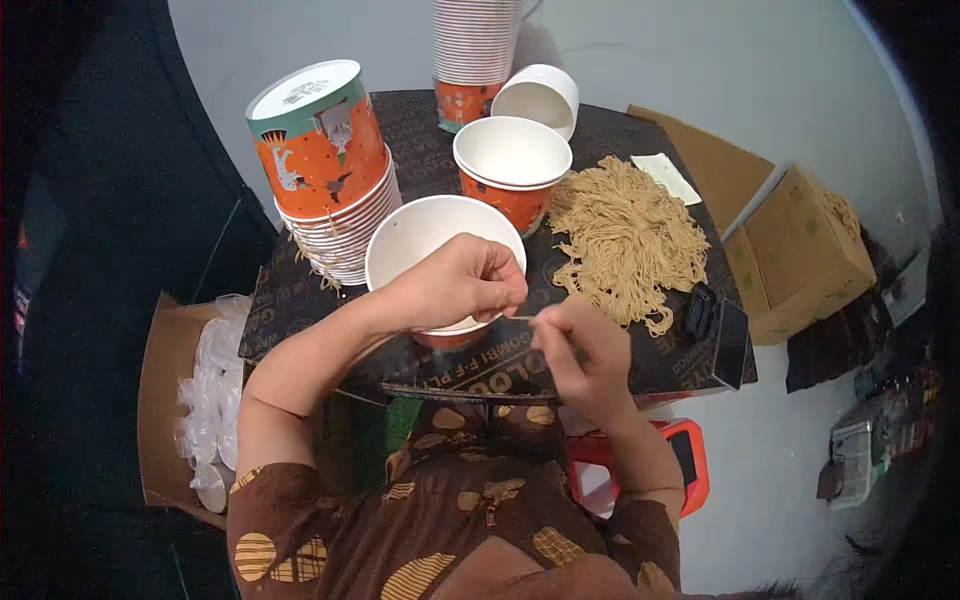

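pale grey floor [800, 480] all round, evenly lit. low dark table [420, 140] in the middle. brown cardboard boxes [800, 250] at right, red stool [690, 460] below.

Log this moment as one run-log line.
left hand: over white cup | right hand: pinching thin strand | noodle pile: right

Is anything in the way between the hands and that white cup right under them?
Nothing visible. The left hand is directly over the open cup, the right hand just beside its rim. The noodle pile lies off to the right and the cup stacks behind, clear of the path.
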Tool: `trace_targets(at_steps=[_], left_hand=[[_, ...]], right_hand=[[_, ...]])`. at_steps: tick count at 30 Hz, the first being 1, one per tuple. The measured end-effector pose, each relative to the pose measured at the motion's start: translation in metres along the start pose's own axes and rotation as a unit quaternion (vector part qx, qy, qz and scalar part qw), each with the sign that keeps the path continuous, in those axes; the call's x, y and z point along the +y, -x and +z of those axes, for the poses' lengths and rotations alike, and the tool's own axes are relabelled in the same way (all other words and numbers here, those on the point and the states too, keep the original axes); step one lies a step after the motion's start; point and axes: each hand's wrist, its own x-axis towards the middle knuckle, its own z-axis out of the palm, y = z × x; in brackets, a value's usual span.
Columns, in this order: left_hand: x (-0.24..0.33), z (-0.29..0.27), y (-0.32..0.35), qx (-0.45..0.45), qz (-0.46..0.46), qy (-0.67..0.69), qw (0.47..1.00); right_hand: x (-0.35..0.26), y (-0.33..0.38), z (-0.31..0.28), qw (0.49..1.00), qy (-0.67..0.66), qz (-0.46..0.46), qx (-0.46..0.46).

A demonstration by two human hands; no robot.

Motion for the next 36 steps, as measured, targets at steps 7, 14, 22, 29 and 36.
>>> trace_targets(at_steps=[7,14,22,29,36], left_hand=[[-0.002,0.004,-0.002,0.004,0.014,0.073,0.997],[-0.004,0.004,-0.003,0.005,0.023,0.061,0.998],[-0.002,0.008,-0.005,-0.003,0.019,0.074,0.997],[-0.01,0.003,-0.008,0.011,-0.012,0.14,0.99],[-0.008,0.004,-0.007,0.019,-0.015,0.151,0.988]], right_hand=[[0.004,-0.027,-0.006,0.998,0.05,-0.026,-0.003],[0.01,-0.044,-0.004,0.995,0.095,-0.007,0.009],[0.025,-0.055,-0.003,0.997,0.068,0.031,-0.022],[0.038,-0.03,-0.009,0.988,-0.035,0.149,-0.029],[0.024,-0.018,0.001,0.997,0.068,0.011,-0.024]])
